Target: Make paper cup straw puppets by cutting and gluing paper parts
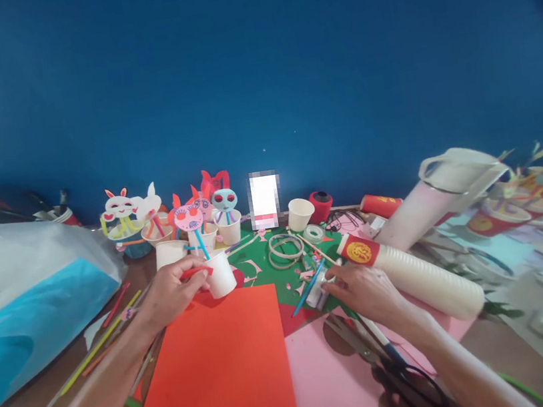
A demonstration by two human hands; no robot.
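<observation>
My left hand (pixel 182 287) is closed, its fingers pinched round a slim red piece (pixel 197 272) against a white paper cup (pixel 221 274). A blue stick topped by a pink paper animal face (pixel 188 219) rises at that cup. My right hand (pixel 364 288) reaches down over the clutter with curled fingers, at a small whitish tube-like item (pixel 317 293). What its fingertips grip is partly hidden. Beside them lies a blue pen (pixel 308 287). Scissors (pixel 359 345) with dark handles lie below my right hand, on pink paper (pixel 326 377).
Orange-red paper (pixel 229 371) covers the front middle. Several cups with paper animal faces (pixel 224 200) stand at the back left. Rolls of tape (pixel 285 250) lie on green paper (pixel 257 246). Stacked paper cups (pixel 428 276) and a large tumbler (pixel 432 198) lie right; a plastic bag (pixel 37 297) sits left.
</observation>
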